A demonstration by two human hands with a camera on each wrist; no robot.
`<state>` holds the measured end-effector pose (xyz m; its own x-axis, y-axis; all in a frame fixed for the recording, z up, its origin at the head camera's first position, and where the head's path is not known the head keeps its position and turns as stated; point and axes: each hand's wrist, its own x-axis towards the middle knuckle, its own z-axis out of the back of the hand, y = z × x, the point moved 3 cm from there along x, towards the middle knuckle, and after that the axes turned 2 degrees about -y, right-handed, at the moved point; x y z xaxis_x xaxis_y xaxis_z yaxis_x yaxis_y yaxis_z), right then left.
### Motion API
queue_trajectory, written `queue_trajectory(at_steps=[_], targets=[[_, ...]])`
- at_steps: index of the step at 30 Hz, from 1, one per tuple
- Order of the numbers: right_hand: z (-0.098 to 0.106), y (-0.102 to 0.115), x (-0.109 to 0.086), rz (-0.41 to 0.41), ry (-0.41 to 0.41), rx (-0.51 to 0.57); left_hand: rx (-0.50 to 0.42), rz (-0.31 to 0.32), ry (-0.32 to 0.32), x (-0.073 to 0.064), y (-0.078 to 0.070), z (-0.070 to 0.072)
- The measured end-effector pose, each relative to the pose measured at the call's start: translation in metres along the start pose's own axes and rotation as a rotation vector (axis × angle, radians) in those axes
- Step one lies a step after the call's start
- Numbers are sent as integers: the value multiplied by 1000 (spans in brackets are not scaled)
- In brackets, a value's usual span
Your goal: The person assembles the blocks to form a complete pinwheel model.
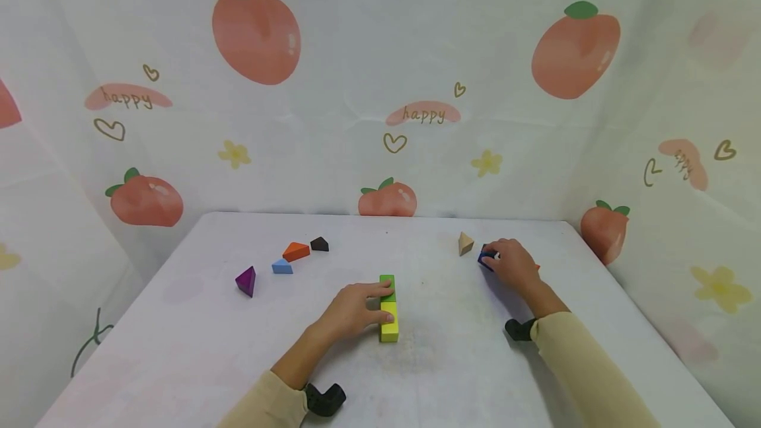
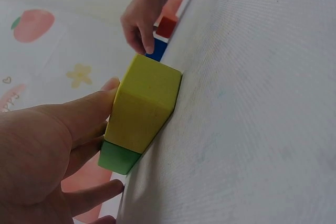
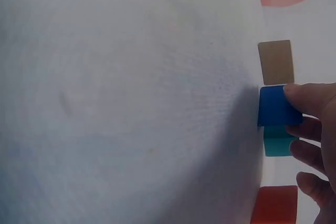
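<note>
A yellow block point(image 1: 389, 331) and a green block point(image 1: 388, 292) stand end to end in the middle of the table. My left hand point(image 1: 352, 310) comes from the left, its thumb touching the yellow block and a finger over the green one. The left wrist view shows the yellow block point(image 2: 142, 103) large, with the green block point(image 2: 118, 158) behind it. Farther right, my right hand point(image 1: 512, 264) pinches a dark blue block point(image 3: 278, 106) between thumb and fingers. A teal block point(image 3: 279, 142) shows just beside the blue one, partly covered by the fingers.
A wooden-coloured block point(image 1: 466, 244) lies left of the right hand; a red-orange block point(image 3: 275, 205) is on its other side. At the back left are purple point(image 1: 246, 281), light blue point(image 1: 282, 267), orange point(image 1: 296, 251) and black point(image 1: 320, 244) blocks. A printed cloth wall point(image 1: 333, 170) stands behind the table.
</note>
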<state>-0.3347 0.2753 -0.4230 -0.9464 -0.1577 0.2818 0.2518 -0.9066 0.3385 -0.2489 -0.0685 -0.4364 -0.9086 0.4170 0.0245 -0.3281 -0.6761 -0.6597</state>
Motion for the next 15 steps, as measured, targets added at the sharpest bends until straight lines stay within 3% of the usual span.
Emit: queue_trajectory(at_steps=[5,15], targets=[[0,2,4,36,28,-29,0,5,2,1,0,0],[9,18,20,90,12,41,-5,21,7,0,0,0]])
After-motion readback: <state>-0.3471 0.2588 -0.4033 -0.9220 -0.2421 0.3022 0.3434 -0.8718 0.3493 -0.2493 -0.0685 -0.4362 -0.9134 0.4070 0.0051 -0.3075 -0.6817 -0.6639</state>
